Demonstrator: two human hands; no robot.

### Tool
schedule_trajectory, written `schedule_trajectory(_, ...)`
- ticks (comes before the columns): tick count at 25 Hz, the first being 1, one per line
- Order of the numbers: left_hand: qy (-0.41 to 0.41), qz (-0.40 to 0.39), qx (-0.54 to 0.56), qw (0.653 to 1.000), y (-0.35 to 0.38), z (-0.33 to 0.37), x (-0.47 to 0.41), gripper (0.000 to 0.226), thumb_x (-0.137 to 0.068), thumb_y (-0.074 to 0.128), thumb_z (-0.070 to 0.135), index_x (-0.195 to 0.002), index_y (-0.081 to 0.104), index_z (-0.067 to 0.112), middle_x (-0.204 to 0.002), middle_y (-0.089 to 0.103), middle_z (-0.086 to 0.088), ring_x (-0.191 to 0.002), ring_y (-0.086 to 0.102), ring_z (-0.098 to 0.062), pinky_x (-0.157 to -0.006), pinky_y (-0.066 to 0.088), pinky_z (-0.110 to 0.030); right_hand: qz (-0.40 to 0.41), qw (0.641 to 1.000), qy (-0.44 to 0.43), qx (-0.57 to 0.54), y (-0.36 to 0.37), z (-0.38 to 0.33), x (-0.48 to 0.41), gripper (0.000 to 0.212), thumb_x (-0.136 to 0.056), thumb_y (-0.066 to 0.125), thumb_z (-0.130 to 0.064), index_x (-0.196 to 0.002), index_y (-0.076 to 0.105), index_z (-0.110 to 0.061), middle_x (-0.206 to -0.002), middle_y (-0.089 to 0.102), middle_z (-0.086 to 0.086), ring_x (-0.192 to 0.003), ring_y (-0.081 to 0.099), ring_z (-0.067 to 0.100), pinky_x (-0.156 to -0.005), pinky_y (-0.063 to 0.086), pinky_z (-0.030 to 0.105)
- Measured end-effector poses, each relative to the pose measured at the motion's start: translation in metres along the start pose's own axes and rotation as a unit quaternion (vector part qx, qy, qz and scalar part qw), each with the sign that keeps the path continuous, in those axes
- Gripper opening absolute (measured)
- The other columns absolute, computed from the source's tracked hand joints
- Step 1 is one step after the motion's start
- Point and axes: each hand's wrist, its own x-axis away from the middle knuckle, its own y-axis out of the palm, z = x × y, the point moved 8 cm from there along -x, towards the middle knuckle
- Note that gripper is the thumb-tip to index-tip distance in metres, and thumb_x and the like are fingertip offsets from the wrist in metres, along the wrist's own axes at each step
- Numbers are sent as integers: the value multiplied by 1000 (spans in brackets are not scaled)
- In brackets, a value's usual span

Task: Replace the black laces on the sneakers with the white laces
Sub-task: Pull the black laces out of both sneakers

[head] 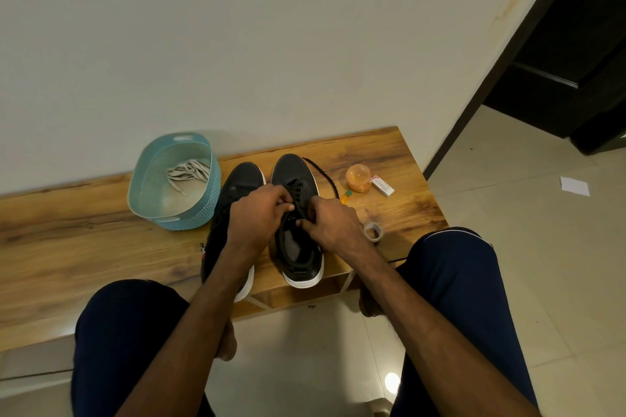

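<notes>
Unlacing step in hand on the right black white-soled sneaker (291, 173); early in the task, by my read.
I see both hands over its eyelets; left hand (257, 213) has fingers curled, pinching the black woven lace (325, 176) at the eyelet rows; right hand (333, 223) is curled too, thumb and fingers nipping the same lace just beside; one free end trails on the brown wooden bench (67, 230) right of the toe; left black white-soled sneaker (242, 179) stands beside, partly under the left wrist; flat white laces (188, 173) lie in the teal perforated plastic basket (169, 217), not yet used; my call: next move needs the lace drawn out row by row toward the toe.
</notes>
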Motion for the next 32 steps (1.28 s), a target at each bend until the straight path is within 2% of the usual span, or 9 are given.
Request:
schedule_trajectory(3,-84,96,88,988,-11,-19,4,8,-91,66,32,-89,69,24,-87,68,12,-76,61,-6,-63,44,-25,-10,1000,7,-8,1,1,1,33,-92,61,-47,-107,55,-18,-101,66,4,-95,62,27,-88,50,49)
schedule_trajectory(6,-225,150,289,918,-14,-64,7,5,-87,70,26,-88,66,26,-85,70,6,-80,66,-14,-77,54,-37,-6,999,18,-27,-3,3,3,30,-92,63,-46,-101,57,-18,-97,65,3,-94,61,25,-88,48,48)
schedule_trajectory(8,-197,106,214,951,-12,-57,6,14,-89,69,22,-102,66,21,-95,66,2,-93,64,-20,-80,51,-37,-7,999,19,-37,-4,3,3,29,-92,64,-45,-100,58,-18,-97,65,3,-94,60,24,-89,48,48)
schedule_trajectory(10,-70,59,39,995,-8,-24,3,26,-91,67,28,-116,66,19,-111,59,-2,-104,57,-20,-77,48,-34,-9,999,15,-34,-4,1,3,29,-92,63,-45,-102,58,-18,-98,65,3,-95,60,25,-89,48,48)
schedule_trajectory(12,2,16,-37,999,1,1,4,27,-92,65,34,-115,68,22,-112,60,-1,-103,56,-20,-75,50,-35,-7,1000,14,-23,-4,-1,3,29,-93,62,-45,-103,57,-18,-100,65,5,-96,60,27,-88,48,46)
schedule_trajectory(18,-32,64,-55,996,-18,-6,3,19,-97,56,30,-96,67,14,-97,60,-4,-91,55,-23,-65,38,-33,-11,999,31,-29,-3,3,3,30,-93,61,-45,-106,57,-18,-105,66,5,-100,60,28,-92,45,48)
schedule_trajectory(22,-175,152,-77,970,-68,-56,6,21,-98,55,29,-101,66,11,-106,58,-11,-96,55,-33,-66,40,-42,-15,998,41,-49,0,5,2,29,-91,63,-45,-103,57,-19,-102,66,5,-99,60,27,-95,43,51)
schedule_trajectory(27,23,-33,-114,993,-6,-2,0,32,-95,60,30,-125,62,21,-127,59,-3,-113,55,-26,-89,46,-45,-13,1000,19,-18,-1,-1,3,32,-93,60,-46,-109,55,-18,-106,65,5,-102,60,28,-96,41,51)
schedule_trajectory(32,14,-22,-114,993,-1,6,1,11,-96,57,21,-101,66,17,-100,64,-4,-94,57,-26,-72,41,-38,-12,999,25,-22,-1,1,4,34,-93,60,-47,-110,55,-19,-106,66,4,-101,60,27,-94,43,50)
